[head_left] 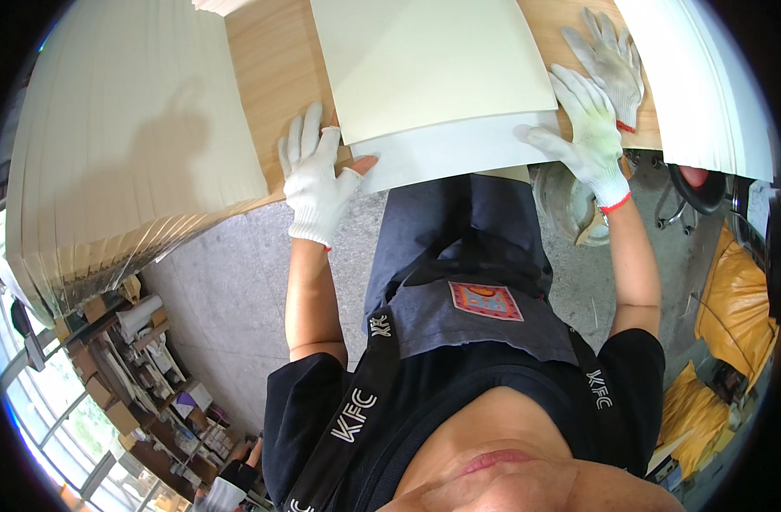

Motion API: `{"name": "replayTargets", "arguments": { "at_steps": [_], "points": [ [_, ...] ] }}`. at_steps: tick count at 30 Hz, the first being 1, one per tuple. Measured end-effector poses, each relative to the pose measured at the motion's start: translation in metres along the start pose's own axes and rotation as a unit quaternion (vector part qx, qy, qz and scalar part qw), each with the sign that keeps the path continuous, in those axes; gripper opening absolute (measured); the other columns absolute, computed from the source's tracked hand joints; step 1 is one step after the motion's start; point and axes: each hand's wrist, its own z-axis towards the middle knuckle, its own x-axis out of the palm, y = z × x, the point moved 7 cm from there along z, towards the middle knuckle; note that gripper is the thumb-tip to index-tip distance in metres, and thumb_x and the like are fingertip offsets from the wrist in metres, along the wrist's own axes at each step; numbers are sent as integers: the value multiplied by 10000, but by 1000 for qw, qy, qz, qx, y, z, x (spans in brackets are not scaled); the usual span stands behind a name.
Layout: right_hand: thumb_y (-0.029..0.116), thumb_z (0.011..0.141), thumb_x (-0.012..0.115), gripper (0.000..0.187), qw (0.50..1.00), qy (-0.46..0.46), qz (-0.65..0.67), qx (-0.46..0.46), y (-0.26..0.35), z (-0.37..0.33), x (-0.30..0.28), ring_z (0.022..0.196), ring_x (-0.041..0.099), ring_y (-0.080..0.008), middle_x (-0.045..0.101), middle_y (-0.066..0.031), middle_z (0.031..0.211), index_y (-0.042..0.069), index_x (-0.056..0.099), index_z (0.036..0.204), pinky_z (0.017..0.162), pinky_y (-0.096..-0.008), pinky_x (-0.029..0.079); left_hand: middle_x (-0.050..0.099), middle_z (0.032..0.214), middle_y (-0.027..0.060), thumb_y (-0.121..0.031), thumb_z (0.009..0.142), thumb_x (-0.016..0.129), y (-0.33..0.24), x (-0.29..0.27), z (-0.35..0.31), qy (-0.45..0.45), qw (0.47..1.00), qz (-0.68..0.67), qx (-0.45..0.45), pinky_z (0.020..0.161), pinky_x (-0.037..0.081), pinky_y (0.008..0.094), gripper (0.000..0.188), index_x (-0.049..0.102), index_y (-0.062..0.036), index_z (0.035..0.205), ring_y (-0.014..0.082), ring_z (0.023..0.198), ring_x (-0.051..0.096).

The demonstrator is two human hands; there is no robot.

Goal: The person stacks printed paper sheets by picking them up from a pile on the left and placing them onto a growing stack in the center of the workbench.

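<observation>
A cream sheet or board [429, 64] lies on the wooden table [279, 64], over a whiter sheet [454, 149] that shows along the near edge. My left hand [312, 175], in a white knit glove with the thumb tip bare, rests beside the sheets' left edge. Its fingers are apart, and the thumb touches or nearly touches the white sheet's near left corner. On the other side my right hand [588, 128], also gloved, is spread flat by the right edge, its thumb reaching over the white sheet. Just beyond it lies a loose greyish work glove [612, 68].
A tall stack of pale sheets [109, 119] stands on the left and another stack [706, 85] on the right. Below the table's right part are a round tub [565, 200] and a wheeled chair [698, 192]. Yellow bags [732, 303], cluttered shelves [143, 375] and another person [224, 491] are farther off.
</observation>
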Motion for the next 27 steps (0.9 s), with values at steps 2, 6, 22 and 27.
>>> {"name": "replayTargets", "arguments": {
  "at_steps": [2, 6, 22, 27],
  "points": [
    [644, 770, 700, 851, 1000, 2, -14, 2, -2, -1, 3, 1357, 449, -282, 530, -114, 1430, 44, 568, 1359, 1181, -433, 264, 413, 1508, 219, -343, 765, 797, -2, -1, 1, 2, 1000, 7, 6, 1147, 266, 470, 594, 598, 28, 1185, 404, 1386, 356],
    [659, 772, 692, 866, 1000, 7, -17, 17, -5, -2, 6, 1366, 441, -266, 516, -103, 1446, 54, 551, 1375, 1184, -430, 254, 413, 1504, 217, -347, 762, 796, 1, 1, 0, 1, 1000, 10, 13, 1158, 245, 482, 597, 603, 34, 1180, 401, 1393, 347],
    [708, 750, 679, 922, 999, 14, -6, 33, -3, -1, 5, 1391, 416, -260, 505, -102, 1459, 47, 548, 1378, 1194, -432, 234, 422, 1497, 203, -389, 756, 795, 6, 4, -1, 0, 1000, 8, 20, 1166, 215, 517, 581, 629, 1, 1153, 399, 1390, 344],
    [676, 772, 680, 889, 999, 19, -22, 30, -2, -1, 4, 1382, 424, -265, 510, -107, 1451, 40, 546, 1379, 1194, -434, 238, 419, 1498, 198, -420, 763, 781, 5, 6, 0, 3, 1000, 14, 20, 1166, 204, 522, 591, 625, -15, 1164, 392, 1403, 329]
  ]
}}
